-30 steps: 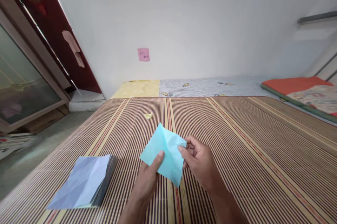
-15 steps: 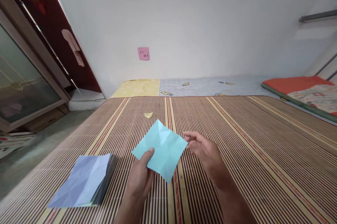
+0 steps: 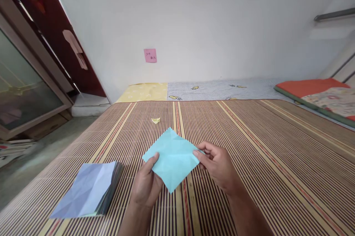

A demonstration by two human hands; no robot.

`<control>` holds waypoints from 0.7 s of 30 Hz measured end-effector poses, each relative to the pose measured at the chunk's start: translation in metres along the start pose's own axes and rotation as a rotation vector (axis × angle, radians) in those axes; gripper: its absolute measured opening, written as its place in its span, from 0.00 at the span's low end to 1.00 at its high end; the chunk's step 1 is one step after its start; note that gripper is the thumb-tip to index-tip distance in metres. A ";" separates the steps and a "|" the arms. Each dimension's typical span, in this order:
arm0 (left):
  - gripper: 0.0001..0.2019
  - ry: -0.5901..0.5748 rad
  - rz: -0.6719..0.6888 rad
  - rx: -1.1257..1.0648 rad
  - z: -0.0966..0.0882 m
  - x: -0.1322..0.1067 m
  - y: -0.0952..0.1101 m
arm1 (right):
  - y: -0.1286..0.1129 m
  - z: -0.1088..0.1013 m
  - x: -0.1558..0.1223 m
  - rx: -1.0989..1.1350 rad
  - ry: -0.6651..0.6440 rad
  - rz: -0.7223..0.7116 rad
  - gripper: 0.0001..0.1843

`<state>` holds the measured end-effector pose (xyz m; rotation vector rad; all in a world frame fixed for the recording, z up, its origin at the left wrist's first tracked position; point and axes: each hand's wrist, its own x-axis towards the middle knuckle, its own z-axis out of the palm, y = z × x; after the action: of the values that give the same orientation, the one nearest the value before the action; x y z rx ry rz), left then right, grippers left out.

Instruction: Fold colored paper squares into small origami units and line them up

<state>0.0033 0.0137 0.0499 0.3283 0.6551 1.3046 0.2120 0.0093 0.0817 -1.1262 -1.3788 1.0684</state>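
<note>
A light-blue square sheet of paper (image 3: 173, 158) with crease lines is held up above the striped mat, one corner pointing away from me. My left hand (image 3: 146, 180) grips its left corner, thumb on top and fingers underneath. At the opposite corner, my right hand (image 3: 217, 164) pinches the paper between thumb and fingers. To the left of my hands lies a thick stack of creased paper sheets (image 3: 83, 191), the top one bluish-purple. Part of the fingers of both hands is hidden behind the light-blue sheet or the hands themselves.
The striped mat (image 3: 266, 177) covers the bed surface. A small yellow scrap (image 3: 155, 120) lies beyond the sheet. A folded orange and floral quilt (image 3: 318, 93) rests at the far right. A pink note (image 3: 150, 55) sticks to the white wall behind.
My right hand has closed on the paper's right corner, where before its fingers were just beside it. The sheet has turned slightly and shifted a little to the right.
</note>
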 end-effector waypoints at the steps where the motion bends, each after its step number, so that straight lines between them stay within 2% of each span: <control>1: 0.14 -0.024 0.009 -0.009 0.000 0.001 0.001 | 0.001 -0.002 0.000 -0.005 0.016 -0.002 0.12; 3: 0.05 -0.090 0.023 -0.054 0.000 0.002 0.006 | 0.004 -0.007 0.000 0.008 0.034 0.015 0.11; 4: 0.04 -0.130 0.021 -0.086 0.000 0.002 0.009 | 0.006 -0.010 0.001 0.032 0.039 0.029 0.12; 6: 0.08 -0.202 0.028 -0.114 0.000 -0.001 0.014 | 0.010 -0.014 0.003 0.125 0.051 0.057 0.12; 8: 0.19 -0.240 0.065 -0.006 -0.001 -0.004 0.015 | 0.013 -0.013 0.004 0.249 0.061 0.084 0.12; 11: 0.32 -0.221 0.152 0.327 -0.003 -0.006 0.007 | 0.014 -0.003 0.006 0.343 0.014 0.116 0.12; 13: 0.30 -0.185 0.210 0.468 -0.004 -0.004 0.000 | 0.014 0.005 0.005 0.302 -0.057 0.139 0.12; 17: 0.16 -0.094 0.347 0.513 0.000 0.000 -0.004 | 0.014 0.016 0.001 0.153 -0.240 0.180 0.10; 21: 0.20 -0.056 0.405 0.521 0.005 0.000 -0.001 | 0.007 0.017 -0.003 0.083 -0.373 0.124 0.18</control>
<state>0.0070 0.0143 0.0531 0.9585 0.9095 1.4856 0.1956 0.0073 0.0726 -0.9949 -1.5490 1.4677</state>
